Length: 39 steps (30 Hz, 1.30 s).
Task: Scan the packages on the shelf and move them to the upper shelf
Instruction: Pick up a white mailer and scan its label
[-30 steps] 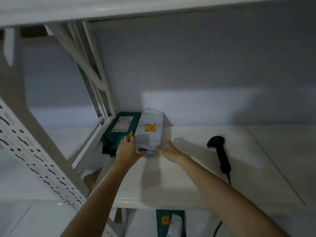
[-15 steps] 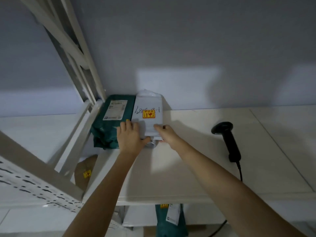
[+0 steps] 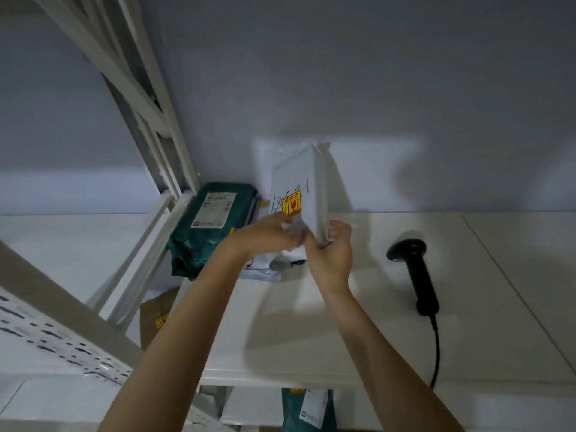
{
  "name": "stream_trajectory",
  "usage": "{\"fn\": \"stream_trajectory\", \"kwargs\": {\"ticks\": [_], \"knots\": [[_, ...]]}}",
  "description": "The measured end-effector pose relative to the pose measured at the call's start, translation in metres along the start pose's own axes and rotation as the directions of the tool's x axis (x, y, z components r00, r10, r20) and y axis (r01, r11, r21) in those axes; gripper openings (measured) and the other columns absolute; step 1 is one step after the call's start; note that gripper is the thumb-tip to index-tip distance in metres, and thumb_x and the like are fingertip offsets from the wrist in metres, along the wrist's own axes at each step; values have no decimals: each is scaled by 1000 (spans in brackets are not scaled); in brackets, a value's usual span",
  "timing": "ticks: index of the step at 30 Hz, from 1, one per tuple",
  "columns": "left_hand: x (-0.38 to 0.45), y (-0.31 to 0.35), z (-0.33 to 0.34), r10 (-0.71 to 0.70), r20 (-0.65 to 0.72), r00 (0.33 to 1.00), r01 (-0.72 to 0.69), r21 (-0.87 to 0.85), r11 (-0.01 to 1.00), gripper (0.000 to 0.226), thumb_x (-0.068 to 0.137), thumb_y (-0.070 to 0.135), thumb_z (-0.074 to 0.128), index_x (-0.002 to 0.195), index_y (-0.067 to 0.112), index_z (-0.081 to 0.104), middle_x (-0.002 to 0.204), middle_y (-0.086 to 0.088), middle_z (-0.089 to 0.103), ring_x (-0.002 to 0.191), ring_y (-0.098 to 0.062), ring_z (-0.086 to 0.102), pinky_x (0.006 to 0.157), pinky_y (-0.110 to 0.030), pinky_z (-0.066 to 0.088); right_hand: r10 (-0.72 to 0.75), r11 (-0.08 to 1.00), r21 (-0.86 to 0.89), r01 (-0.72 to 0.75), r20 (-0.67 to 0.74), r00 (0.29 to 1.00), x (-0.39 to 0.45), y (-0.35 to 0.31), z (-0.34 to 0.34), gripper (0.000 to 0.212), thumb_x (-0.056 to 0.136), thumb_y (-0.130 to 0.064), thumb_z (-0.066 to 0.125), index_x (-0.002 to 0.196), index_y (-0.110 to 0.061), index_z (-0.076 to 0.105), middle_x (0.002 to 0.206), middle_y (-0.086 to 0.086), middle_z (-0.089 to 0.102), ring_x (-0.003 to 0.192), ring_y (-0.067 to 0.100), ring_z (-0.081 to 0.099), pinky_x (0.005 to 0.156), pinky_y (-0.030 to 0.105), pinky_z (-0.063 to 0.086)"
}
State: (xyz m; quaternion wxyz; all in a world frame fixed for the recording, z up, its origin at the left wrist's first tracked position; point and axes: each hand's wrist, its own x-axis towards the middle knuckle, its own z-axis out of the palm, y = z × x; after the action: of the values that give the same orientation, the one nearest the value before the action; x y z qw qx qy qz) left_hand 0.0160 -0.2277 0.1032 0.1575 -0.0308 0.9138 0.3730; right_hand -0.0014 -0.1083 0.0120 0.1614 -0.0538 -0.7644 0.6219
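Note:
A white package [image 3: 307,182] with handwriting and a yellow-red sticker stands tilted on its edge above the white shelf [image 3: 311,338]. My left hand [image 3: 268,233] grips its lower left corner and my right hand [image 3: 332,254] holds its lower right edge. A dark green package [image 3: 208,222] with a white label lies flat at the shelf's left end, against the frame. Another white parcel [image 3: 265,269] lies flat under my hands, partly hidden. A black handheld scanner [image 3: 416,272] lies on the shelf to the right, its cable running over the front edge.
White diagonal shelf braces [image 3: 149,151] rise at the left, with a perforated upright [image 3: 62,344] in the near left corner. A brown box [image 3: 154,319] and a green package [image 3: 311,410] sit on the level below. A grey wall backs the shelf.
The white package lay flat on the shelf; both hands have now lifted it and tipped it up onto its edge. The view has drifted slightly.

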Motion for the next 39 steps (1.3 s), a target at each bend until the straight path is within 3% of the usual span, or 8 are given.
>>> {"fn": "stream_trajectory", "kwargs": {"ticks": [2, 6, 14, 18, 24, 28, 34, 39], "knots": [[5, 19, -2, 19, -160, 987, -21, -10, 1000, 25, 84, 28, 58, 104, 16, 52, 93, 2, 53, 83, -11, 54, 69, -11, 46, -130, 982, -143, 126, -19, 991, -3, -8, -7, 48, 73, -37, 73, 110, -22, 46, 77, -23, 54, 64, -5, 52, 56, 8, 38], [27, 58, 8, -81, -525, 847, 305, 356, 883, 78, 85, 52, 54, 138, 4, 24, 131, -18, 45, 110, -35, 55, 77, -38, 42, -266, 886, -381, 263, 46, 963, -15, -19, -12, 63, 70, -37, 76, 119, -12, 47, 98, 6, 67, 85, 25, 64, 69, 33, 52], [40, 58, 24, -187, -583, 790, 554, 549, 626, 77, 88, 36, 58, 140, -7, 21, 121, -21, 53, 92, -28, 62, 64, -38, 51, -491, 716, -542, 440, 58, 869, -43, -17, -23, 64, 41, -25, 92, 94, -3, 65, 70, 11, 66, 62, 28, 63, 54, 27, 49], [38, 48, 22, -200, -491, 848, 431, 420, 799, 64, 91, 38, 53, 137, 1, 29, 122, -16, 57, 106, -30, 59, 60, -34, 42, -278, 802, -500, 328, 174, 945, -51, -15, -30, 65, 66, -36, 80, 121, -12, 55, 106, 9, 63, 98, 27, 56, 80, 39, 47], [18, -6, 36, -155, -474, 867, 163, -24, 986, 52, 87, 36, 61, 127, 9, 42, 116, -13, 62, 95, -28, 63, 78, -39, 55, -252, 951, -131, 281, 202, 947, -55, -7, -76, 58, 74, -37, 71, 121, -10, 50, 113, -2, 53, 103, 16, 50, 92, 35, 45], [7, -35, 52, -127, -402, 907, -41, -384, 922, 64, 78, 25, 74, 132, 12, 42, 115, -9, 57, 106, -30, 58, 83, -50, 55, -84, 855, -514, 70, -5, 996, -6, 22, -120, 51, 81, -21, 66, 120, 7, 51, 118, 24, 56, 113, 39, 50, 95, 44, 41], [4, -49, 77, -91, -319, 944, -147, -649, 746, 64, 78, 12, 74, 135, 15, 44, 109, -4, 58, 99, -26, 61, 54, -25, 55, 191, 559, -828, -51, 68, 979, 34, 62, -150, 64, 86, -37, 61, 127, 6, 38, 128, 24, 46, 113, 37, 49, 88, 41, 46], [6, -49, 90, -23, -294, 955, -193, -683, 705, 58, 78, 11, 74, 129, 22, 49, 107, -1, 59, 91, -16, 64, 50, -18, 55, 329, 701, -685, -199, 63, 942, 53, 75, -148, 38, 86, -30, 60, 108, 0, 51, 97, 16, 61, 84, 32, 63, 66, 32, 45]]}}
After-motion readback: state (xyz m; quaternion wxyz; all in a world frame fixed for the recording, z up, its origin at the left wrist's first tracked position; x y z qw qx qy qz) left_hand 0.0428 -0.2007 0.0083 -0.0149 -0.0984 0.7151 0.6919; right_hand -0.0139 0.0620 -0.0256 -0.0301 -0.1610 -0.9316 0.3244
